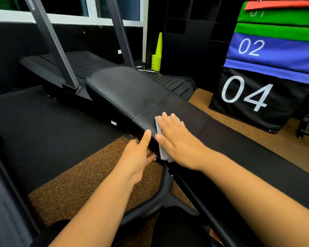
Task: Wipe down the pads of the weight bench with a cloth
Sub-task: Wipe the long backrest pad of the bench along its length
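Note:
The black weight bench runs away from me, its long back pad [128,86] ahead and its shorter near pad [185,111] under my hands, a seam between them. My right hand [178,139] lies flat, fingers spread, pressing a grey cloth [161,148] onto the near pad; most of the cloth is hidden under the palm. My left hand [139,154] grips the near pad's left edge, thumb on top and fingers curled underneath. The bench's black frame [161,191] curves down below my arms.
A black treadmill [75,66] stands just behind the bench on the left. A stack of yellow-green cones [157,56] sits by the far wall. Stacked plyo boxes marked 02 and 04 [248,93] stand at the right. Black mats and brown speckled floor [82,184] surround the bench.

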`<state>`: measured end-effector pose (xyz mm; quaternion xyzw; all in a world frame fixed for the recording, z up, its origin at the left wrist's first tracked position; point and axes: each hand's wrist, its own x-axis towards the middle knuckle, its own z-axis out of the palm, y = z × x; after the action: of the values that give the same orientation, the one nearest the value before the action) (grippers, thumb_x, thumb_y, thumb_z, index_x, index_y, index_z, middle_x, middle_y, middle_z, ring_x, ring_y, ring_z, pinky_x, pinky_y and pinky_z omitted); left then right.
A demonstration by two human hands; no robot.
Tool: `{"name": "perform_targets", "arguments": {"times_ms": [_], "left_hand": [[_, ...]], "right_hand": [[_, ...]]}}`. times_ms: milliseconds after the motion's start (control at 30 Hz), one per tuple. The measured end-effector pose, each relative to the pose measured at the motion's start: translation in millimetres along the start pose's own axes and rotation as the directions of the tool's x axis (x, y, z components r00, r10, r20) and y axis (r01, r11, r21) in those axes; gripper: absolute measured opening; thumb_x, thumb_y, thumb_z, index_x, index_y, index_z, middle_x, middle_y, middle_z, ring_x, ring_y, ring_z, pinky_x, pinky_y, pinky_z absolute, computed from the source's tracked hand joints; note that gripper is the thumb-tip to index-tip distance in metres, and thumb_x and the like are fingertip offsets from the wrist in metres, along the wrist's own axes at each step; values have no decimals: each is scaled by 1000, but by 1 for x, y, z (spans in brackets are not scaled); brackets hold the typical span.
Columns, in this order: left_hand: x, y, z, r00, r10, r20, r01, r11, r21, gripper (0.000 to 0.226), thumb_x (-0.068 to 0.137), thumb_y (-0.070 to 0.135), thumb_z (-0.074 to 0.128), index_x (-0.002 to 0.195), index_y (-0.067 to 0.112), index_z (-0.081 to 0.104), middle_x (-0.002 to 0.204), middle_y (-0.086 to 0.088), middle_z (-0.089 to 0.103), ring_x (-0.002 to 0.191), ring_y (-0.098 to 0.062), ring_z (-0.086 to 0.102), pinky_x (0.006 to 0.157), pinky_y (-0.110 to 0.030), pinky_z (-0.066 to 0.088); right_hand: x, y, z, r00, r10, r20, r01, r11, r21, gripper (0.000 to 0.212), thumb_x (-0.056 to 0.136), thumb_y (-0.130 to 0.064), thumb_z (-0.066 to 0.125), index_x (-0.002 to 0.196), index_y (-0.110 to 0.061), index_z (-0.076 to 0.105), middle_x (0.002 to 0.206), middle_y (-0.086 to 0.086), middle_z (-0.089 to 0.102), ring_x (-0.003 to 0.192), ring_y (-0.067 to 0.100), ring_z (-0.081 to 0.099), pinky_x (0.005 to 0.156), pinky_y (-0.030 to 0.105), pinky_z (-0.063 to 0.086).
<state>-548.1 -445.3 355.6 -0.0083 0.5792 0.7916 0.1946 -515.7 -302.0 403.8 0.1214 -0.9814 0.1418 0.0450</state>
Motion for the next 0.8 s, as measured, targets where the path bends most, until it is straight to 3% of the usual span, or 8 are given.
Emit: {"name": "perform_targets", "arguments": {"times_ms": [100, 167, 233, 333, 400, 600, 800], "left_hand": [[-5, -6, -17, 1000, -23, -13, 23, 999, -28, 53, 97, 35, 55, 140, 9, 42, 139, -3, 49, 123, -18, 51, 103, -39, 45], [-9, -12, -31, 998, -24, -51, 24, 1000, -2, 55, 96, 34, 55, 144, 12, 39, 142, -3, 47, 125, -17, 51, 106, -41, 44], [-11, -16, -43, 997, -21, -70, 22, 1000, 11, 48, 97, 34, 54, 140, 17, 43, 140, -2, 51, 123, -17, 54, 107, -43, 44], [-10, -18, -51, 995, -20, -102, 22, 999, 25, 44, 98, 36, 52, 138, 19, 47, 134, 0, 56, 119, -16, 57, 105, -43, 45], [-9, -17, -51, 991, -29, -132, 32, 999, 18, 42, 99, 36, 50, 136, 17, 50, 129, 0, 59, 116, -16, 58, 101, -40, 47], [-11, -17, -42, 984, -78, -159, 74, 997, -27, 36, 100, 33, 49, 131, 16, 54, 123, -3, 62, 111, -18, 60, 92, -37, 49], [-12, -13, -49, 986, -54, -159, 52, 999, -13, 32, 99, 31, 49, 127, 16, 57, 122, -4, 64, 110, -18, 61, 89, -36, 49]], "right_hand": [[-36, 9, -7, 992, -44, 116, 23, 985, 172, 58, 105, -31, 25, 153, -24, -6, 159, -12, -19, 143, 0, -24, 119, 23, -11], [-47, 17, -10, 986, -44, 161, 27, 994, 107, 64, 104, -27, 30, 153, -25, -10, 157, -14, -23, 141, -3, -26, 118, 20, -10], [-47, 16, -1, 993, -52, 107, 63, 993, -99, 72, 101, -36, 36, 153, -20, -12, 159, -6, -21, 146, 9, -22, 119, 25, -9], [-24, 1, 16, 991, -115, -74, 81, 929, -362, 78, 96, -42, 47, 153, -2, 9, 160, 19, 9, 148, 36, 9, 121, 43, 9], [3, -10, 24, 992, -79, -100, 34, 920, -391, 79, 95, -40, 50, 152, 1, 12, 157, 25, 13, 145, 42, 13, 119, 50, 17], [66, -33, 30, 984, -23, -174, -44, 926, -375, 78, 98, -45, 43, 153, -3, 5, 159, 21, 8, 146, 39, 8, 119, 47, 16], [15, -19, 26, 987, -73, -141, 15, 925, -379, 81, 94, -42, 51, 152, -3, 9, 157, 19, 15, 145, 37, 15, 118, 46, 21]]}}
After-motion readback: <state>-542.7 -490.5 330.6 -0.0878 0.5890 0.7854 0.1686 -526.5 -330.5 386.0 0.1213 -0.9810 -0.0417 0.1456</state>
